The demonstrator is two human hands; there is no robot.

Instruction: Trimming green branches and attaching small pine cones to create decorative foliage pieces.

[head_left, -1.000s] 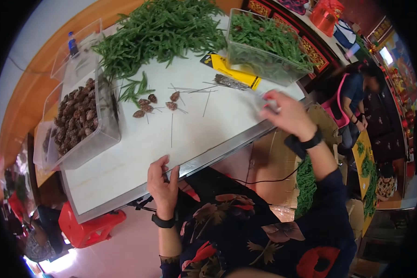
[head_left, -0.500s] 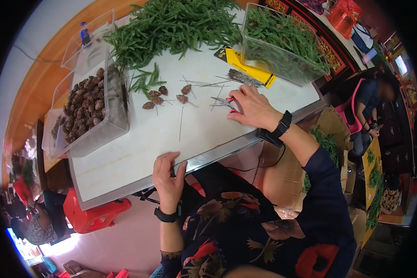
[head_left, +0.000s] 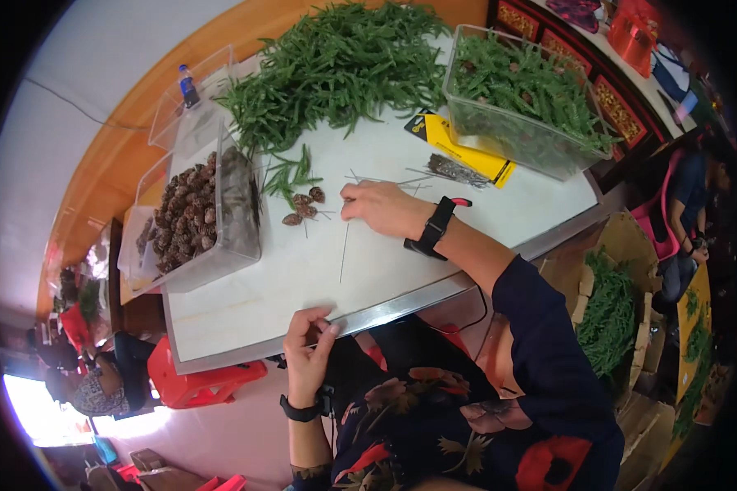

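My right hand (head_left: 385, 209) reaches over the table, fingertips pinched together just right of the small brown pine cones (head_left: 305, 204). What lies between the fingertips is mostly hidden by them. A long thin wire (head_left: 343, 254) lies below those fingers, and more wires stick out behind the hand. Past my wrist shows one red handle of the pliers (head_left: 462, 202); the rest is covered. My left hand (head_left: 307, 352) is at the near table edge, fingers curled and thumb close to the forefinger; I cannot make out whether something small is in it.
A clear bin of pine cones (head_left: 241, 245) stands at left; a clear bin of green sprigs (head_left: 540, 151) at right. Loose green sprigs (head_left: 336, 61) pile up at the back. A wire bundle (head_left: 457, 170) lies by a yellow card (head_left: 491, 166). Other people sit at both sides.
My right hand has let go of the pliers and moved left to where two wired pine cones lay. My left hand's fingers have curled, bringing the thumb nearer. The view has shifted.
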